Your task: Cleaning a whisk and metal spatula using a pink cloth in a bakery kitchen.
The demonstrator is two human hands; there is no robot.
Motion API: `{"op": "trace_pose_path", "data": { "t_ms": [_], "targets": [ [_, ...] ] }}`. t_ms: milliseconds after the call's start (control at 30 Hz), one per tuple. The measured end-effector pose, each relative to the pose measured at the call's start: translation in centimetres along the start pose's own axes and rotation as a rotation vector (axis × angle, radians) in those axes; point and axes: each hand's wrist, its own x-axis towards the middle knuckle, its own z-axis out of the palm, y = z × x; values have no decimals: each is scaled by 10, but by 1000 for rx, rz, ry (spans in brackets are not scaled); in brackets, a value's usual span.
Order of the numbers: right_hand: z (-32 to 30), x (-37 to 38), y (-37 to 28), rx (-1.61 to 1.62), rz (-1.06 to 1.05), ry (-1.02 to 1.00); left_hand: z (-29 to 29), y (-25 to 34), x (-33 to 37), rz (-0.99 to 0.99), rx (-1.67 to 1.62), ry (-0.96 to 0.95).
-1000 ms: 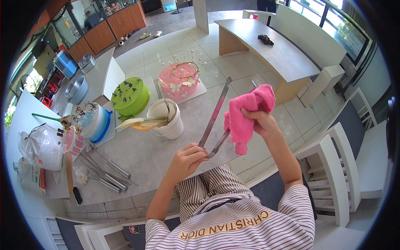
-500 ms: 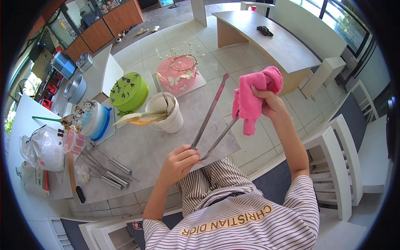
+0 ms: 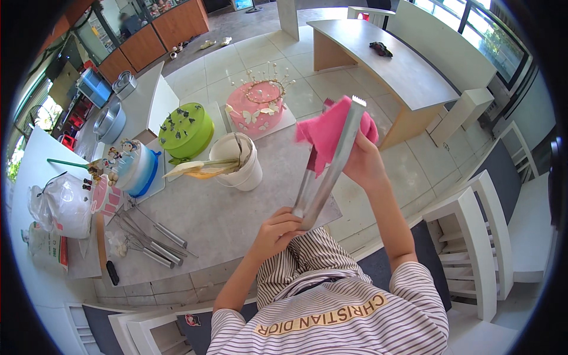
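Observation:
My left hand (image 3: pixel 276 234) is closed around the bent end of a pair of metal tongs (image 3: pixel 336 165). The tongs slant up and to the right, and their toothed tips point away from me. A pink cloth (image 3: pixel 329 134) lies bunched between the two arms near the tips. My right hand (image 3: pixel 364 161) grips that cloth from the right side, its fingers partly hidden behind the tongs and the cloth. Left of the tongs, a white bucket (image 3: pixel 246 176) stands on the grey table (image 3: pixel 219 222) with long-handled tools in it.
Behind the bucket are a green cake (image 3: pixel 192 139) and a pink cake (image 3: pixel 251 115) with a beaded crown. A blue-and-white cake (image 3: pixel 131 171) sits at the left. Several whisks (image 3: pixel 158 255) lie near the table's front left. White chairs (image 3: pixel 470 254) stand at the right.
The tongs have turned, with their broad face and toothed tips now showing. My right hand has moved left with the cloth, bringing it between the arms. My left hand has shifted slightly right.

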Motion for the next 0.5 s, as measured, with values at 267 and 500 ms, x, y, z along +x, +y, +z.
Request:
{"op": "trace_pose_path", "data": {
  "t_ms": [267,500],
  "targets": [
    [-1,16,33,-508,-289,225,3,15,21,85,176,-209],
    [-29,-17,66,-1245,-226,-49,-43,22,67,-261,-22,420]
  ]
}}
